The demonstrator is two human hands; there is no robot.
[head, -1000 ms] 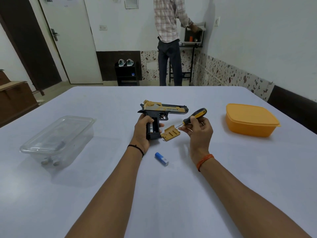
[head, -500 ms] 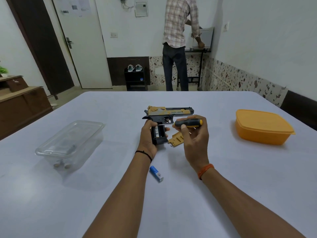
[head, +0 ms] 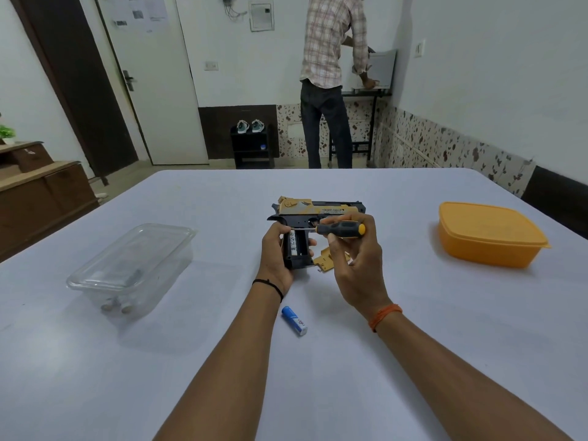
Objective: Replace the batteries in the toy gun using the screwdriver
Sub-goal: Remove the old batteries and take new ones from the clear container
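- left hand (head: 275, 254) mid-frame, fingers wrapped round the gun (head: 313, 214) grip, black band on the wrist
- right hand (head: 358, 265) just right of it, pinching the screwdriver (head: 342, 229) sideways, orange thread on the wrist
- both forearms come up from the bottom edge

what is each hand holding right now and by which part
Left hand grips the toy gun by its grip; right hand holds the screwdriver by its handle.

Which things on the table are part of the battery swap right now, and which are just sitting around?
In the job:
toy gun, gripped by the left hand
screwdriver, held by the right hand
grip cover, lying off beside the gun
blue battery, loose on the table

Lying about:
clear container
orange box, lid on
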